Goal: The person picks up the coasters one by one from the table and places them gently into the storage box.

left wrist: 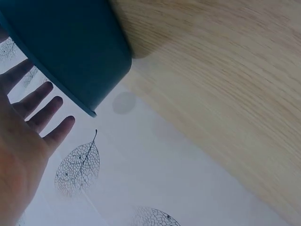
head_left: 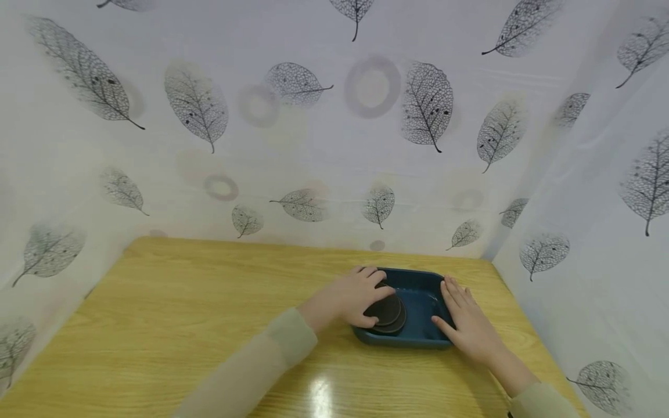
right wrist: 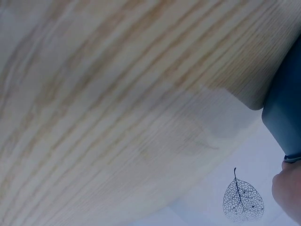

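Note:
In the head view a blue tray [head_left: 421, 343] stands on the table, with black discs [head_left: 385, 310] overlapping in a stack at its left end. My left hand [head_left: 358, 295] reaches over the tray's left side and holds the upper disc between thumb and fingers. The tray wall [left wrist: 80, 52] hides that disc in the left wrist view, where the fingers show spread past the rim. My right hand [head_left: 469, 325] rests on the tray's right rim with straight fingers, its thumb pointing inward over the tray. Only a small part of the right hand [right wrist: 288, 193] appears at the rim in the right wrist view.
The tray sits toward the back right of a wood-grain table [head_left: 219, 296]. Pale sheeting [head_left: 324, 145] printed with dark leaves hangs behind the table, and another stretch of it [head_left: 590, 278] runs along the right side.

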A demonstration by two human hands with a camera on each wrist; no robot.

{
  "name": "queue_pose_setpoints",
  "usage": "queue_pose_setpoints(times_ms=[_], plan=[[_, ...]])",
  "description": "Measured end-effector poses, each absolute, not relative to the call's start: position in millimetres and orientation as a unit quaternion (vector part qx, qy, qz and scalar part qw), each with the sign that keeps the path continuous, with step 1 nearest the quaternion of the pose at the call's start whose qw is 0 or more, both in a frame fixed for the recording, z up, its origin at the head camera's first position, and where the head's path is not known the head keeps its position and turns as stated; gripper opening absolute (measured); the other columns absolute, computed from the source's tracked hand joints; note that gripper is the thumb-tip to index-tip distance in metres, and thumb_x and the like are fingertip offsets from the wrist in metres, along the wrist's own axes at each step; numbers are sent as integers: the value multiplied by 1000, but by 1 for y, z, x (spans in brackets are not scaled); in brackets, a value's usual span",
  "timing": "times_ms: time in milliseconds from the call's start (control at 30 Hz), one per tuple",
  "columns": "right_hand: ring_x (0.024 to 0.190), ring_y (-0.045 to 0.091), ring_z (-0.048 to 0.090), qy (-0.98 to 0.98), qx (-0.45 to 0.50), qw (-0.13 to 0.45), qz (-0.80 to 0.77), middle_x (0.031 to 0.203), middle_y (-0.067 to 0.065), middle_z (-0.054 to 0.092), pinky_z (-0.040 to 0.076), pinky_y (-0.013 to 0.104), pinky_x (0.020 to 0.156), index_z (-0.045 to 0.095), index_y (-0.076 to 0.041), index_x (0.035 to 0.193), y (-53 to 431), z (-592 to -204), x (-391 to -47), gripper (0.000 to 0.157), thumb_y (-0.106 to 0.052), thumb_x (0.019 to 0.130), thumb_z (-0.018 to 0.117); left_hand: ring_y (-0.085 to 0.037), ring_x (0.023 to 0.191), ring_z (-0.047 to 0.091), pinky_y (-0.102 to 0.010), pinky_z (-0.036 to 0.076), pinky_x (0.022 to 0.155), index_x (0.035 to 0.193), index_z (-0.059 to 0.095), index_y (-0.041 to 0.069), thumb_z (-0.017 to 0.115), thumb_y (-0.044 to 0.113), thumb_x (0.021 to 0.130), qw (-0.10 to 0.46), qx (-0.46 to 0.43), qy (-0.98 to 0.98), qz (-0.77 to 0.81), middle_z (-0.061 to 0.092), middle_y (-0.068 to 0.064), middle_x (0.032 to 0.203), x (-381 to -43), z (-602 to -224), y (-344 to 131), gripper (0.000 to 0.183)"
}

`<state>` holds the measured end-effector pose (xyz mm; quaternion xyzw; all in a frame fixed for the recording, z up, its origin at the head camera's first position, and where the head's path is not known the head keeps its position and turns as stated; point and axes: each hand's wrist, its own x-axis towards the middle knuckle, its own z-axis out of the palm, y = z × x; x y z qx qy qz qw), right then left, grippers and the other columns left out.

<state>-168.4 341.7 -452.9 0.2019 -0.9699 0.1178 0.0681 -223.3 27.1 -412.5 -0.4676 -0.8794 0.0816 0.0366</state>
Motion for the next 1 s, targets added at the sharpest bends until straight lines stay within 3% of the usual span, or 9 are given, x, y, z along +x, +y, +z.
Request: queue_pose_setpoints(times_ms=[133,400,767,1000], plan=[[162,45,21,-968,211,80,113,173,30,22,-13,27,132,28,11,163,341,-454,-166,82,-39,106,61,-26,151,44,-45,40,123,161,44,29,63,58,99,46,-470,-879,71,46,-5,161,-220,-410,13,71],[164,42,17,-967,215,80,113,173,30,21,-13,29,132,27,11,163,338,-452,-168,83,-38,106,62,-29,151,45,-48,40,123,160,47,24,67,55,96,53,-450,-891,39,47,-9,162,-218,-406,-19,73],[162,46,21,-971,204,69,106,173,30,23,-4,42,136,29,9,163,338,-451,-167,82,-39,106,62,-36,147,46,-56,39,121,156,53,18,75,48,94,69,-410,-910,-15,50,-15,158,-207,-409,-73,72],[160,44,26,-968,212,108,75,172,27,29,4,48,136,31,4,164,332,-446,-165,83,-40,103,65,-42,148,45,-60,35,124,154,53,14,79,44,91,87,-366,-925,-54,47,-22,159,-195,-404,-121,74]])
